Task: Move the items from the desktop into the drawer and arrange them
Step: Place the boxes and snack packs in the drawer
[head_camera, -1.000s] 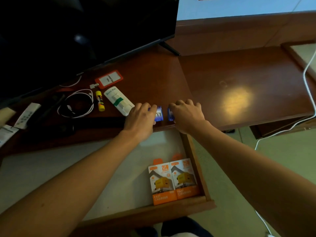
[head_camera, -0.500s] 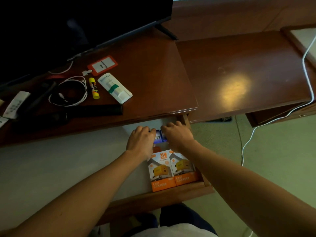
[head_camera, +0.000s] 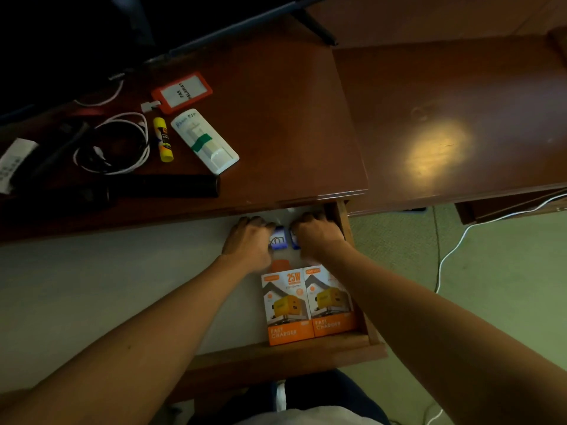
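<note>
- Both hands down in the open drawer [head_camera: 372,332], far right corner, just under the desktop [head_camera: 276,133] edge.
- Left hand [head_camera: 248,240] curled over a small blue box [head_camera: 277,239]; right hand [head_camera: 319,236] curled over a second blue box [head_camera: 295,240], mostly hidden beneath it.
- Grip: each hand closed around its own box, fingers wrapped over the far side; cannot tell whether the boxes already rest on the drawer floor.
- Boxes side by side, just apart, sitting behind two orange charger boxes [head_camera: 306,305] lined up against the drawer front.
- Step in hand, as judged: setting the blue pair down in a row behind the chargers.
- Next move likely calls for: seating both flat, nudging them square with the chargers, letting go, then lifting the hands clear of the desktop lip.
- Left on the desktop: badge holder [head_camera: 182,92], glue stick [head_camera: 163,139], white case [head_camera: 204,141], coiled cable [head_camera: 113,144], black bar [head_camera: 165,185].
- Task judged under halfway done.
- Risk: knuckles catching the overhanging edge on the way out.
</note>
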The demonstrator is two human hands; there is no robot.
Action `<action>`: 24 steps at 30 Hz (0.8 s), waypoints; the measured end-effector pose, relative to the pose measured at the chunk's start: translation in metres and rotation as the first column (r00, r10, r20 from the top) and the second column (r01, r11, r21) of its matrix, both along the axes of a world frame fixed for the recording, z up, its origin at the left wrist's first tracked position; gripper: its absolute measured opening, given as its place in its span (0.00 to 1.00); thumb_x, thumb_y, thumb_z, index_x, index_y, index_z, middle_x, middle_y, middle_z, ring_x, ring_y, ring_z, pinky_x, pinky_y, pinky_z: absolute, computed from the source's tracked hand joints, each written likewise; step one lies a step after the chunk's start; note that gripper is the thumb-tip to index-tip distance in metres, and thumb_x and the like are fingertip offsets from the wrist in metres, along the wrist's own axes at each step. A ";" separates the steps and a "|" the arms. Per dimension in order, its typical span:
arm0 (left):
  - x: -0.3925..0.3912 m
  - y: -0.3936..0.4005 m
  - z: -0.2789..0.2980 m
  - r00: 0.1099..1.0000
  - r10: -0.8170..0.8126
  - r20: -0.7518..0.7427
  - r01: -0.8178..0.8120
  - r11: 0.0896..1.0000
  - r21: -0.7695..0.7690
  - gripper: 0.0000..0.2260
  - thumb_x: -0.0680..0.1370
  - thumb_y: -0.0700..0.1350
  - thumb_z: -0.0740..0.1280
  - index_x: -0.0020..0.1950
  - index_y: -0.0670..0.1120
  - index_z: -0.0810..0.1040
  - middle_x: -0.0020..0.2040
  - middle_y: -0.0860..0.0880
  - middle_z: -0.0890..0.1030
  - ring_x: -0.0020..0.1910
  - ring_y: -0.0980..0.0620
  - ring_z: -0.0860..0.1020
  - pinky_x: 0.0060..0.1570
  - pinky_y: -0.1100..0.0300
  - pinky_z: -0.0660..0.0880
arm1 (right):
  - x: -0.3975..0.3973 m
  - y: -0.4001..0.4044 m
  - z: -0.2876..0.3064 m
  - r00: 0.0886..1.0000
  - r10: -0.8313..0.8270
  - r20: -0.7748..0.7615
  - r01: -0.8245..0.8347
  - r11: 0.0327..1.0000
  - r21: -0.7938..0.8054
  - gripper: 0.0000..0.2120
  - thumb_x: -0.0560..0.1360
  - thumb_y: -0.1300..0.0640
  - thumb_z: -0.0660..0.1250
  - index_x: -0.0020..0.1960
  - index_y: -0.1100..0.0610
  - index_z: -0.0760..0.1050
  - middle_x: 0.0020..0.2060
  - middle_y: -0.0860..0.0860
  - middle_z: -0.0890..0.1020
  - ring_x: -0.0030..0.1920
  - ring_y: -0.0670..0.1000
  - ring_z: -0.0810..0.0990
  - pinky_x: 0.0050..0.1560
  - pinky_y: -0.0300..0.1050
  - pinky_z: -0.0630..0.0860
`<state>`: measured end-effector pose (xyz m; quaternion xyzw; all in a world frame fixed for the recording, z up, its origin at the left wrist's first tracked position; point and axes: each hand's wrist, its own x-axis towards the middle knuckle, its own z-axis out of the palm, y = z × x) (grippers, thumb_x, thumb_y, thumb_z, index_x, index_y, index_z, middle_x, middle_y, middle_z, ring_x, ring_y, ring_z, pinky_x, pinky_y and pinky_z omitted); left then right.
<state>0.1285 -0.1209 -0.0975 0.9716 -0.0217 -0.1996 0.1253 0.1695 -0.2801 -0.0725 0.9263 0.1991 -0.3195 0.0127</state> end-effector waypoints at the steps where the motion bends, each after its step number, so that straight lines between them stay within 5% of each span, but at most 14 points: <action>1: -0.002 0.003 0.001 0.999 0.047 0.008 -0.047 0.999 -0.018 0.24 0.72 0.48 0.70 0.68 0.50 0.76 0.65 0.43 0.76 0.63 0.39 0.73 0.63 0.46 0.73 | 0.001 -0.001 0.002 1.000 -0.004 0.000 0.004 1.000 0.006 0.21 0.74 0.56 0.69 0.67 0.50 0.75 0.65 0.56 0.75 0.66 0.62 0.70 0.63 0.56 0.73; 7: -0.008 0.007 -0.003 0.965 0.255 -0.070 -0.262 0.957 -0.128 0.17 0.79 0.41 0.67 0.68 0.46 0.78 0.64 0.38 0.74 0.60 0.39 0.76 0.62 0.49 0.75 | -0.003 -0.006 0.010 0.995 0.025 0.092 -0.023 0.999 -0.029 0.14 0.78 0.58 0.65 0.62 0.53 0.79 0.59 0.54 0.80 0.61 0.59 0.76 0.58 0.52 0.74; 24: -0.009 -0.020 -0.006 0.957 0.277 -0.091 -0.290 0.936 -0.200 0.17 0.78 0.39 0.70 0.66 0.43 0.79 0.63 0.39 0.74 0.59 0.40 0.78 0.60 0.50 0.77 | -0.009 -0.011 0.009 0.989 0.074 0.126 -0.064 0.995 -0.081 0.11 0.80 0.55 0.65 0.61 0.55 0.76 0.56 0.55 0.81 0.56 0.57 0.79 0.55 0.50 0.73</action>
